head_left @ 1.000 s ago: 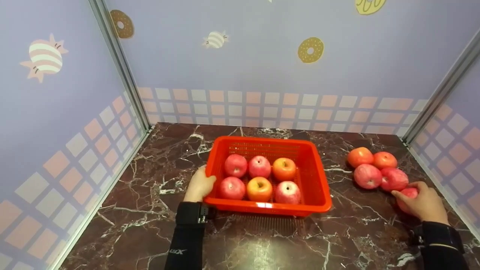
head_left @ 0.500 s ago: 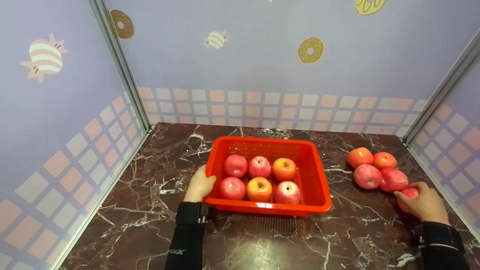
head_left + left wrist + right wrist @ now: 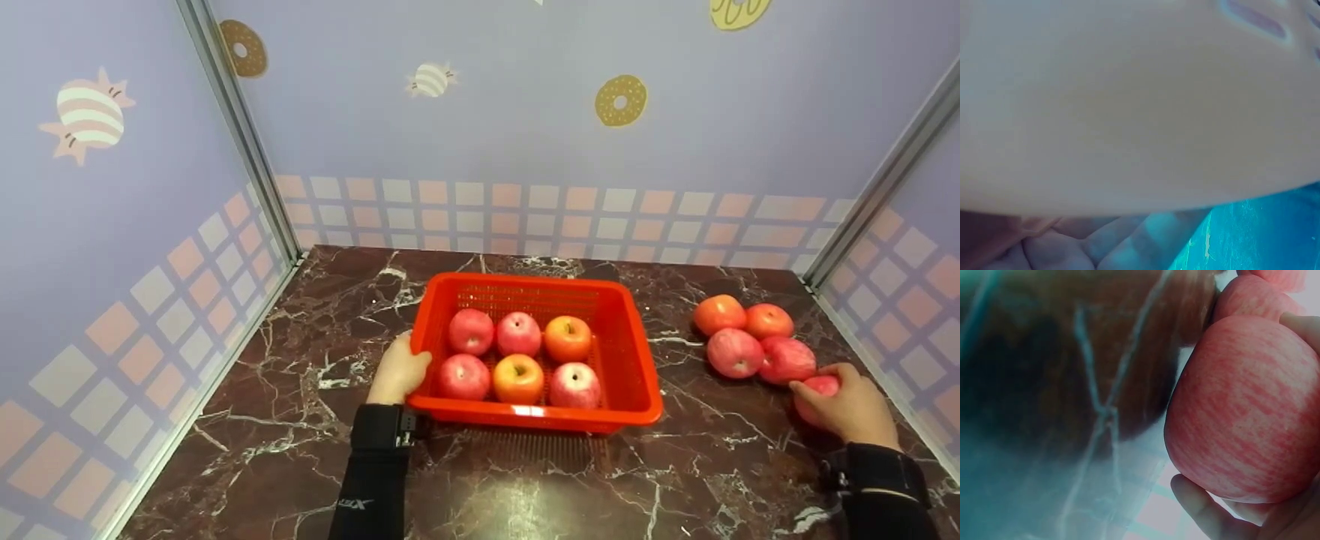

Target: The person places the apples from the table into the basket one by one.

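My left hand [image 3: 401,369] grips the left rim of a red plastic basket [image 3: 637,349], thumb over the edge; the left wrist view shows its fingers [image 3: 1129,244] under the basket's pale-looking wall. Inside the basket sit two rows of apples, red ones such as this apple [image 3: 465,377] and orange-yellow ones such as this apple [image 3: 518,379]. On the right, my right hand [image 3: 855,405] holds a red apple [image 3: 1247,410] between thumb and fingers, low at the table. Right beside it lies another red apple [image 3: 787,360], part of a cluster of several.
The cluster also has a red apple [image 3: 736,352] and two orange-red apples, one at the back [image 3: 720,315]. A dark marbled tabletop [image 3: 300,465] carries everything. Patterned panels stand on three sides, with the back wall [image 3: 510,135] behind the basket.
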{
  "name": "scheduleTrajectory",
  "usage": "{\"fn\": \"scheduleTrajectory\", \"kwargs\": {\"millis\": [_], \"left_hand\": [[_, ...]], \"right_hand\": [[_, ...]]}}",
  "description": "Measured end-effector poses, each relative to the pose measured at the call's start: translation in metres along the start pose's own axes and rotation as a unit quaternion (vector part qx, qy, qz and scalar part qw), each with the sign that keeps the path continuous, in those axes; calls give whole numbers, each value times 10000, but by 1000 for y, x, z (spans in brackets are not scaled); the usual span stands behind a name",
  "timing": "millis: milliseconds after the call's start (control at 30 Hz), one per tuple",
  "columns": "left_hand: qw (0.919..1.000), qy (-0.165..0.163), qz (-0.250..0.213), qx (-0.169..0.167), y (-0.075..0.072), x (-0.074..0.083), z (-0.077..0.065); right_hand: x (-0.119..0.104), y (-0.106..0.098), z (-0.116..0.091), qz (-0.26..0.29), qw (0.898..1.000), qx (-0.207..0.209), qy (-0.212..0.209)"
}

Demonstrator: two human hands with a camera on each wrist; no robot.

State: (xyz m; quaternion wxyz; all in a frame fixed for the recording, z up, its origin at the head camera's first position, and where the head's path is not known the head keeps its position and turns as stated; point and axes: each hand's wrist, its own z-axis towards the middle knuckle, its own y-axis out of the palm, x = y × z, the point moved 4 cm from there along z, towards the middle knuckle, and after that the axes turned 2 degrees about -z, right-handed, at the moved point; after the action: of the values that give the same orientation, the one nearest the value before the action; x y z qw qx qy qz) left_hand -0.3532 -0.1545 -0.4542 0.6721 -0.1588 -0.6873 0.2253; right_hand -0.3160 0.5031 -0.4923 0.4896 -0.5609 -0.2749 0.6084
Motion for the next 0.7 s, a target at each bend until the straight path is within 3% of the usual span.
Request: {"fn": "scheduleTrajectory", "kwargs": {"millis": [400, 700], "left_hand": [[10000, -39, 28, 16, 1, -1, -1], [10000, 11, 28, 27, 2, 0, 0]], "right_hand": [[-8, -10, 1, 70, 10000, -13, 56], [-32, -27, 2, 199, 9996, 132, -173]]}}
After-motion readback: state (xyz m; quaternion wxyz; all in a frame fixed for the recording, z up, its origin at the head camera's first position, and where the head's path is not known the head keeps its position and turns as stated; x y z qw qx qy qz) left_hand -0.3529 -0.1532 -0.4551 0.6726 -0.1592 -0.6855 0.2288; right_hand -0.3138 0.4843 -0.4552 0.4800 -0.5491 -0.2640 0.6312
